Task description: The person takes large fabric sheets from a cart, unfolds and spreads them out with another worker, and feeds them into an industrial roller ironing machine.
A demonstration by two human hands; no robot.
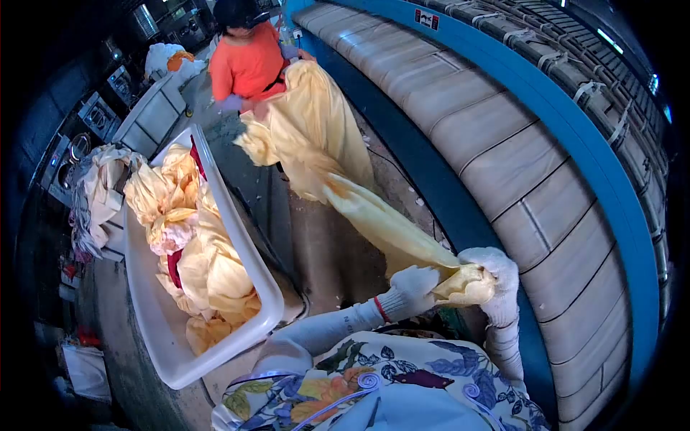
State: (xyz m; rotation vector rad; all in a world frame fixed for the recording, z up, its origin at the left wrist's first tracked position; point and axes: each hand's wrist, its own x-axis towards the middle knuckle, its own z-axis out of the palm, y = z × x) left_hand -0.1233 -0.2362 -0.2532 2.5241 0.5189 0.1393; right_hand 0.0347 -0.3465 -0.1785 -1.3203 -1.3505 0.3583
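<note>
A long pale yellow cloth [388, 223] stretches from my hands up to a co-worker in an orange shirt, who holds its far part. My left hand [413, 286], in a white knitted glove with a red cuff edge, is closed on the near end of the cloth. Just right of it, my right hand [494, 271], gloved in white too, grips the bunched corner. Between us the cloth hangs twisted and narrow; near the co-worker it spreads wide.
A white tub [277, 305] with crumpled yellow cloths and some dark red fabric stands at left. Along the right runs a blue-framed machine [557, 118] with a padded grey belt [496, 161]. Grey bins [151, 115] and piled linens [104, 190] are farther left.
</note>
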